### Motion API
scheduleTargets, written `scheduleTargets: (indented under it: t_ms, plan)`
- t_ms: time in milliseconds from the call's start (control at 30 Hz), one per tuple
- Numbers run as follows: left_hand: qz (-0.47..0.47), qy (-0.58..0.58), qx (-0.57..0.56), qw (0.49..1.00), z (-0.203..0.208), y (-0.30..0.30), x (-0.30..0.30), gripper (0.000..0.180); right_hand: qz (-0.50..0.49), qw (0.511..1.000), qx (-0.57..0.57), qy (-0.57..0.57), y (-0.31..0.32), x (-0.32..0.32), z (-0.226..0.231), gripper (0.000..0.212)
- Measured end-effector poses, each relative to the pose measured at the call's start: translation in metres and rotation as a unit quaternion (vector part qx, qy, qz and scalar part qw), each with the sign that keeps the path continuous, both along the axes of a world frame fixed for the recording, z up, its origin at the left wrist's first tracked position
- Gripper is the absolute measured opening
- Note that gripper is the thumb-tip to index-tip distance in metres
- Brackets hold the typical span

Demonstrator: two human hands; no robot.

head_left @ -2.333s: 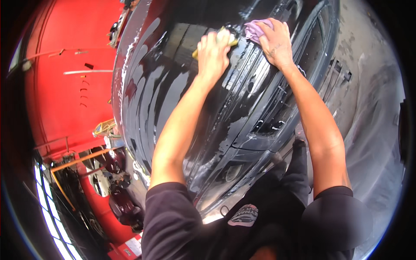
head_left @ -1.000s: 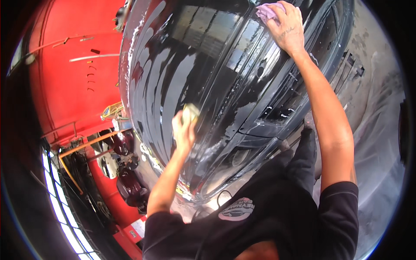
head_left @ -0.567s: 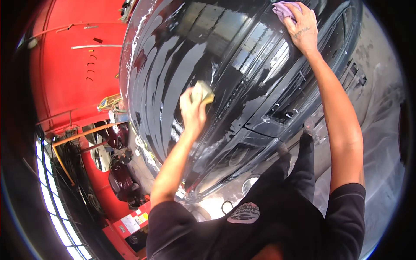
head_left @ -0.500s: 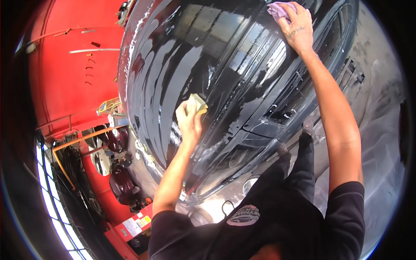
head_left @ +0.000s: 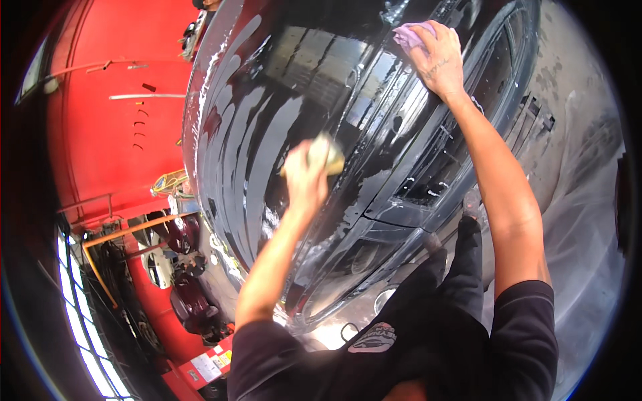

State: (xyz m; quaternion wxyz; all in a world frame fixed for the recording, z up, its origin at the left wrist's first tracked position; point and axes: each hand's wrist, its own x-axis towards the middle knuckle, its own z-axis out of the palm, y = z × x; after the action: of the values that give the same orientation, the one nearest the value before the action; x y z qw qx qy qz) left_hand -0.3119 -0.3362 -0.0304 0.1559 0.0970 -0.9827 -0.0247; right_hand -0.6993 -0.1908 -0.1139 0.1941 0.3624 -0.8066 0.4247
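Observation:
A wet, glossy black car body fills the middle of the view, with runs of water and whitish smears on it. On its upper panel my left hand is closed around a pale yellow block, somewhat blurred, like a sponge or sanding block. My right arm is stretched far forward. A crumpled light purple cloth is bunched in the fingers of my right hand, over the car beside its side windows. The underside of the cloth is hidden.
A red wall stands at the left, with an orange pipe frame and dark red body panels below it. A red cabinet is at the lower left. A small bucket sits on the floor by my legs.
My left hand has moved a little to the right with the block. In the view, my right hand with the cloth is further left and slightly lower; the whole view has shifted somewhat.

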Motion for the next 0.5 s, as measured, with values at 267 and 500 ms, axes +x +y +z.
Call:
scheduleTargets:
  t_ms: [267, 500]
  plan:
    - [-0.028, 0.050, -0.074, 0.996, -0.010, 0.004, -0.142, 0.065, 0.015, 0.999, -0.036, 0.019, -0.005, 0.012, 0.001, 0.042]
    - [-0.060, 0.032, -0.039, 0.997, -0.006, 0.016, -0.108, 0.071, 0.076, 0.994, -0.071, -0.032, 0.003, -0.024, -0.013, 0.042]
